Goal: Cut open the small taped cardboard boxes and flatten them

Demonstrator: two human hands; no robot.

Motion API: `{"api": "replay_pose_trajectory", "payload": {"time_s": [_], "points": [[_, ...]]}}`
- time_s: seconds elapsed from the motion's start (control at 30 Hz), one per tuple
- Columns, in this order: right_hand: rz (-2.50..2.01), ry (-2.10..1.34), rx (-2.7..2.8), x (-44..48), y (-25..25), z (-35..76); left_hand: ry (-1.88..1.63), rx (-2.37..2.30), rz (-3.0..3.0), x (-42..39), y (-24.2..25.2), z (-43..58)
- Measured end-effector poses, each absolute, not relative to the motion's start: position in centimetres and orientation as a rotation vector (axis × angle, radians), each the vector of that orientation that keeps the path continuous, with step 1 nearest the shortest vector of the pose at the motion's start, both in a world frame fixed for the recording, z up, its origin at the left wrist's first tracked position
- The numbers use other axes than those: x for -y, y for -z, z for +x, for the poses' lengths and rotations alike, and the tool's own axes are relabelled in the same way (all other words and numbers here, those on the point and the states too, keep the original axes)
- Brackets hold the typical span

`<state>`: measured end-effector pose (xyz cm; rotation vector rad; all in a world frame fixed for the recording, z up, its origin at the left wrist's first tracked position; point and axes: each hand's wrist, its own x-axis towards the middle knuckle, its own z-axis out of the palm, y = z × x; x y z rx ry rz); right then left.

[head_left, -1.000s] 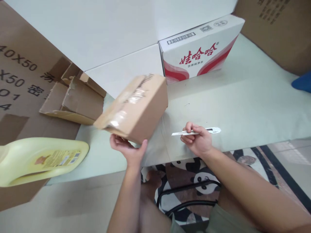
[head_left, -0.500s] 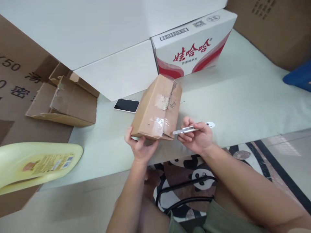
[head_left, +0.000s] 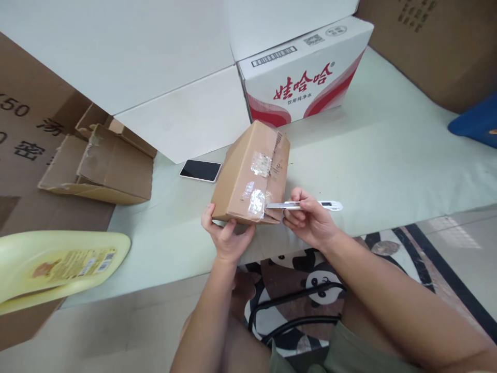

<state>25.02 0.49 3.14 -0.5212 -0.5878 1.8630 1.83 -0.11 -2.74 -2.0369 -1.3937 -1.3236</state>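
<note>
Far to the left of the box lies a yellow bottle (head_left: 58,264) on its side. Nearer the box on that side sits a piece of torn cardboard (head_left: 101,166), opened out flat. A dark phone (head_left: 201,170) lies face up just beside the box's left wall.

The left hand (head_left: 227,238) is closed on the near edge of the box (head_left: 252,173), with the thumb on top and the fingers curled below. The box rests on the pale table (head_left: 388,155), close to its near edge. Its long axis runs away from the person and leans a little to the right. The taped face points up and toward the camera.

It looks light, since one hand steadies it, and its walls look stiff. The clear tape would be slick, so bare card at the corners and edges seems the better place to hold.

The knife (head_left: 306,205) lies level at the box's near right corner, with its long axis running left to right. The blade points left, and its tip meets the tape there. It looks thin, stiff and light, and sharp at the tip, so the middle of the handle is the safe place to hold.

The right hand (head_left: 310,220), just right of the box, pinches that handle shut between thumb and fingers.

Behind the box and a little to the right stands a red and white carton (head_left: 305,72).
</note>
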Motion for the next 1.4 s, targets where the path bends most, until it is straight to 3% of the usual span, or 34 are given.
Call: {"api": "replay_pose_trajectory", "payload": {"time_s": [1.4], "points": [[-0.426,-1.917,0.627,-0.2,-2.2,24.5,1.272,1.218,-2.099,0.0,1.4,2.1]]}}
